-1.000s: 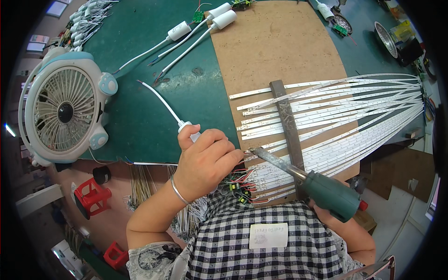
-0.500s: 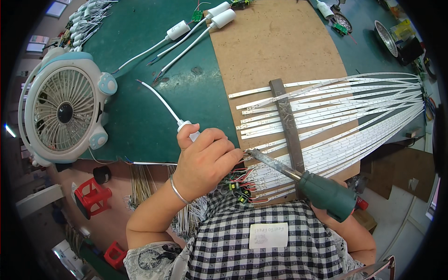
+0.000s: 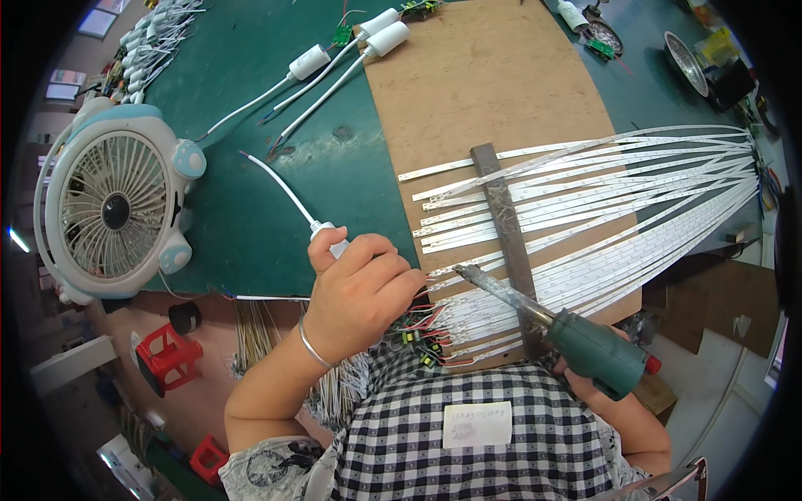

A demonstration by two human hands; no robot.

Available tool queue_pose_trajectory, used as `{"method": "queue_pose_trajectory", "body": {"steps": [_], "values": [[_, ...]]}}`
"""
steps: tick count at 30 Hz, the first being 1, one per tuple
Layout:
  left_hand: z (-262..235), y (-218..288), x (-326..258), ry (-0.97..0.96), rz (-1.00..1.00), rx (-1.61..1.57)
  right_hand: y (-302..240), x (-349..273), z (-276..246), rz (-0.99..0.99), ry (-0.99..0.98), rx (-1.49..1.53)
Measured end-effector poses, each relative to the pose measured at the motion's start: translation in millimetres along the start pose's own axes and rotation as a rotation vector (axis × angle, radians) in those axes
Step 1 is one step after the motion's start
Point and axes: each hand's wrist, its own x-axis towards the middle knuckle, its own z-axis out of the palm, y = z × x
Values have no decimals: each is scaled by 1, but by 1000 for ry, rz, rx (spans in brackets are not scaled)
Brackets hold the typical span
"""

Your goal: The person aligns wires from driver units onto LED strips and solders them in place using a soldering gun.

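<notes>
My left hand (image 3: 361, 292) grips a white plug-like part with a white cable (image 3: 280, 188) that runs up and left over the green mat. Its fingertips sit at the left ends of several white light strips (image 3: 585, 192), where red and black wires (image 3: 426, 317) stick out. My right hand (image 3: 614, 392), mostly hidden, holds a green-handled soldering iron (image 3: 576, 338); its metal tip (image 3: 462, 270) points left and touches the strip ends near my left fingers. A dark metal bar (image 3: 501, 225) lies across the strips on a brown board (image 3: 484, 83).
A white and blue desk fan (image 3: 113, 213) stands at the left on the green mat (image 3: 242, 242). White drivers with cables (image 3: 342, 50) lie at the top. A round metal dish (image 3: 683, 58) sits top right. Red stools (image 3: 167, 359) stand on the floor below.
</notes>
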Motion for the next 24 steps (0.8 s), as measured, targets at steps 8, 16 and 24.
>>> {"method": "queue_pose_trajectory", "body": {"steps": [8, 16, 24], "values": [[-2, 0, 2, -16, -2, 0, -6, 9, -2, -85, -38, -74], [-3, 2, 6, -36, -50, -36, 0, 7, -1, -86, -27, -67], [-1, 6, 12, -30, -139, -69, -5, 8, -4, -32, -36, 5]]}}
